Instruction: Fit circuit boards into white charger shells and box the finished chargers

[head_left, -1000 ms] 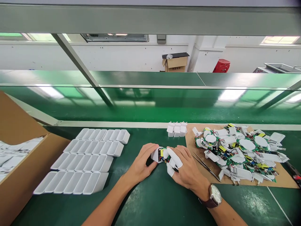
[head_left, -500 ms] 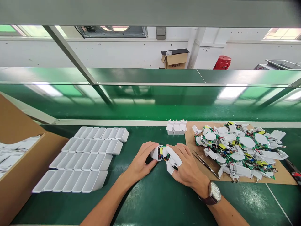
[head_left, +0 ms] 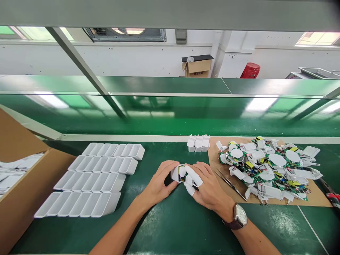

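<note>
My left hand (head_left: 162,181) is closed on a white plastic housing (head_left: 175,174), its thumb and fingers on either side. White covers are on the fingertips of my right hand (head_left: 205,184). That hand is closed on a small circuit assembly (head_left: 182,172) with a yellow part, which sits partly inside the housing's open end. Much of the assembly is hidden by the fingers. Rows of open white housings (head_left: 89,181) lie to the left. Several more white housings (head_left: 198,143) stand beyond the hands.
On the right, a cardboard sheet (head_left: 322,199) bears a pile of circuit boards (head_left: 277,160) with white parts. Tweezers (head_left: 231,184) lie at its left side. A dark and red tool (head_left: 332,196) rests at far right. An open carton (head_left: 34,194) of white pieces stands at far left.
My right hand has moved slightly left, towards my left hand. The circuit assembly is deeper in the housing, with less of it showing.
</note>
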{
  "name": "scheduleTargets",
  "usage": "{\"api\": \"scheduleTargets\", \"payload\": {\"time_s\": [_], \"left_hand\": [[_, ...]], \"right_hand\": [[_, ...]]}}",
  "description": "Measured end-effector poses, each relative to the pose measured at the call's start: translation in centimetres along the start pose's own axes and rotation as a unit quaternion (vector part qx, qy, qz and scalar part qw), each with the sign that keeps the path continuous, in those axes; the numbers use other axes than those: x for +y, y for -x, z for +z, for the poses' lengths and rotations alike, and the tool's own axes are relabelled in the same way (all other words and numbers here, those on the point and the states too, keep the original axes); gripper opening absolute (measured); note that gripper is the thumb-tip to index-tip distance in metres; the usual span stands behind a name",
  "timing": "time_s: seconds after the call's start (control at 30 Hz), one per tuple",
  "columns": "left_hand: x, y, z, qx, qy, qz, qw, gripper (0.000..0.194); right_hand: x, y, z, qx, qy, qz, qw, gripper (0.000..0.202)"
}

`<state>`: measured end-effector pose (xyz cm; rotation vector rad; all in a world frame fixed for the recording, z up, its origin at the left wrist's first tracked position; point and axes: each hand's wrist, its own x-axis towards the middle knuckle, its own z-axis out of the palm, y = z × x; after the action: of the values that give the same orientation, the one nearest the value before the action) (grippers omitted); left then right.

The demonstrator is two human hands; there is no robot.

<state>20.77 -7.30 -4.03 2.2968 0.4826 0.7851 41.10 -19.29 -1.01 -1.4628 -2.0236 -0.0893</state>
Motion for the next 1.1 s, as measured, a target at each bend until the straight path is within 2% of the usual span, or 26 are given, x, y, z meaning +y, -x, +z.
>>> {"api": "scheduleTargets", "payload": {"time_s": [0.17, 0.33, 0.4, 0.47, 0.6, 0.83, 0.97, 1.1], "left_hand": [[-0.1, 0.1, 0.6, -0.019, 0.03, -0.021, 0.999, 0.058], [-0.4, 0.0, 0.2, -0.024, 0.075, -0.043, 0.996, 0.044], [-0.4, 0.0, 0.0, -0.03, 0.105, -0.079, 0.991, 0.048], [-0.3, 0.0, 0.0, -0.028, 0.145, -0.102, 0.984, 0.054], [-0.3, 0.0, 0.4, 0.008, 0.197, -0.121, 0.973, 0.056], [0.1, 0.5, 0.5, 0.024, 0.183, -0.142, 0.973, 0.068], [0.3, 0.5, 0.8, 0.071, 0.17, -0.146, 0.972, 0.072], [0.0, 0.2, 1.3, 0.078, 0.161, -0.157, 0.971, 0.07]], "right_hand": [[0.2, 0.1, 0.4, 0.007, -0.041, 0.009, 0.999, 0.052], [0.6, 0.1, 0.5, 0.019, -0.069, 0.043, 0.997, 0.035], [0.9, 0.1, 0.9, 0.024, -0.083, 0.042, 0.995, 0.036], [1.2, 0.0, 1.4, 0.005, -0.112, 0.029, 0.993, 0.041], [1.7, -0.5, 2.0, -0.027, -0.166, -0.002, 0.986, 0.041], [0.9, -2.4, 1.9, 0.014, -0.135, -0.028, 0.99, 0.039], [0.6, -2.9, 3.2, 0.038, -0.146, -0.03, 0.988, 0.034], [0.6, -2.7, 4.2, 0.057, -0.153, -0.031, 0.986, 0.032]]}}
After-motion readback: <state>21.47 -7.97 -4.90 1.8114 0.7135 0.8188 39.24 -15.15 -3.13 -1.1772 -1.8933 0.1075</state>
